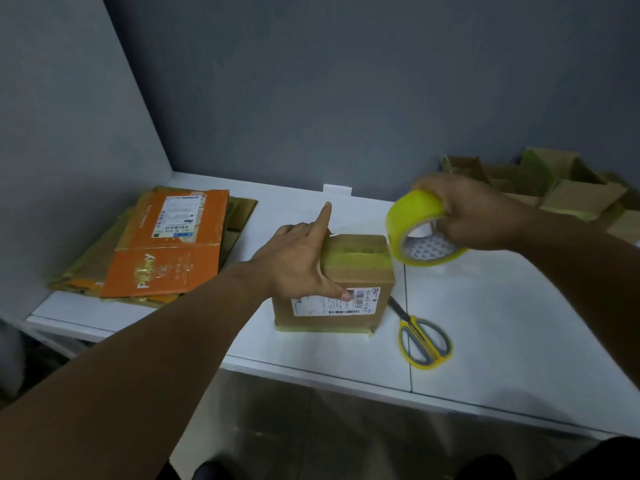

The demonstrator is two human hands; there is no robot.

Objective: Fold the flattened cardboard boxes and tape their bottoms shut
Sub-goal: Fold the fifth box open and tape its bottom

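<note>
A folded brown cardboard box (360, 271) stands on the white table (502, 323), its upward face crossed by yellowish tape and a white label on its near side. My left hand (298, 261) holds its left end: thumb pressed on the label side, index finger pointing up and away, the other fingers over the far edge. My right hand (474, 213) grips a roll of yellow tape (415, 226) held in the air just right of the box's top.
Yellow-handled scissors (420, 337) lie on the table right of the box. A pile of flattened boxes (166, 244), orange on top, sits at the left. Several folded boxes (568, 188) stand at the back right. Grey walls close the back and left.
</note>
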